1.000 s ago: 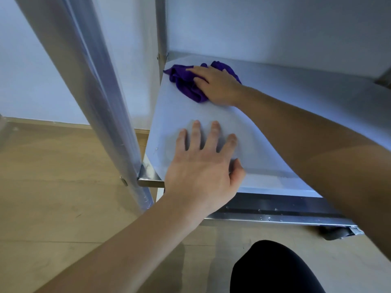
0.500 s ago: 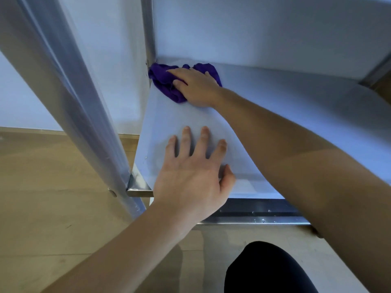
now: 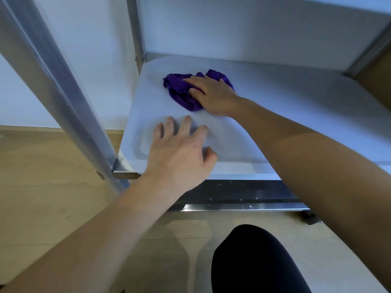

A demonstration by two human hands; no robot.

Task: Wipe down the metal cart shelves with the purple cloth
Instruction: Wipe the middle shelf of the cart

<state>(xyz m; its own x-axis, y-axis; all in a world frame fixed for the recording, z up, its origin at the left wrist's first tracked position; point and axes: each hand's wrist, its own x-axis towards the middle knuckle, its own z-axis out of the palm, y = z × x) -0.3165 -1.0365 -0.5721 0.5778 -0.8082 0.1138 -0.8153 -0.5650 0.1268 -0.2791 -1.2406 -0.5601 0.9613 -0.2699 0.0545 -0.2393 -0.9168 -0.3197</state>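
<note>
Flat-fingered, right hand (image 3: 213, 96) presses purple cloth (image 3: 179, 92) onto shelf (image 3: 296, 98); left hand (image 3: 179, 153) (fingers spread) rests beside.

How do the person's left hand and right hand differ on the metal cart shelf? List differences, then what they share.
The right hand presses the bunched purple cloth; the left hand touches the grey metal shelf directly. The right hand is farther back; the left hand is nearer the front edge. The left hand's fingers are spread; the right hand's lie together. Both rest palm-down on one shelf.
</note>
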